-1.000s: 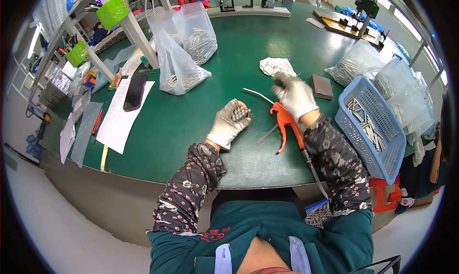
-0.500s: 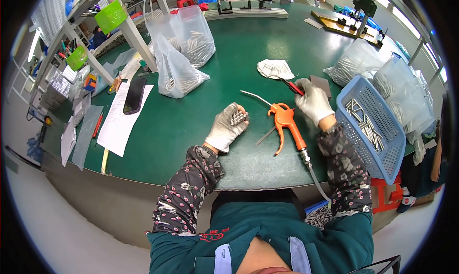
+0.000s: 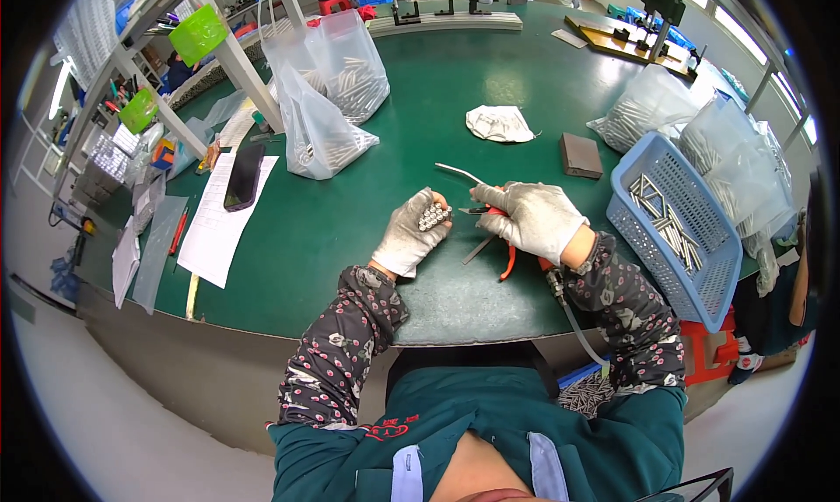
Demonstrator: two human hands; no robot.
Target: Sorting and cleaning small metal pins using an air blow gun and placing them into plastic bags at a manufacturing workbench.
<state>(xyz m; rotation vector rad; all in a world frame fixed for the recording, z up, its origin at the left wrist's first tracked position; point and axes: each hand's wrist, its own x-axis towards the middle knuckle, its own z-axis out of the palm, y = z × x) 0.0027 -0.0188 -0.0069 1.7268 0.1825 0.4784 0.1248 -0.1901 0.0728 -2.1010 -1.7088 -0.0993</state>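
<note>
My gloved left hand (image 3: pixel 404 238) is closed round a bundle of short metal tubes (image 3: pixel 434 217), their ends facing up and to the right. From the right, my gloved right hand (image 3: pixel 535 217) grips a red-handled knife (image 3: pixel 473 210), its dark blade pointing at the tube ends with a small gap between. Beneath that hand lies an orange air blow gun, mostly covered; its bent metal nozzle (image 3: pixel 458 172) and orange trigger (image 3: pixel 510 264) still show. A thin metal strip (image 3: pixel 478 250) rests on the green table beside the gun.
A white cloth (image 3: pixel 499 124) and a brown block (image 3: pixel 581 155) lie farther back. At right stands a blue basket (image 3: pixel 654 252) of metal tubes, with filled plastic bags (image 3: pixel 646 110) behind. More bags (image 3: pixel 319 139), a phone (image 3: pixel 244 177) and papers (image 3: pixel 216 239) are at left.
My right hand has come from beside the brown block down and left, bringing the knife to the tubes and covering the blow gun. My left hand stays nearly still.
</note>
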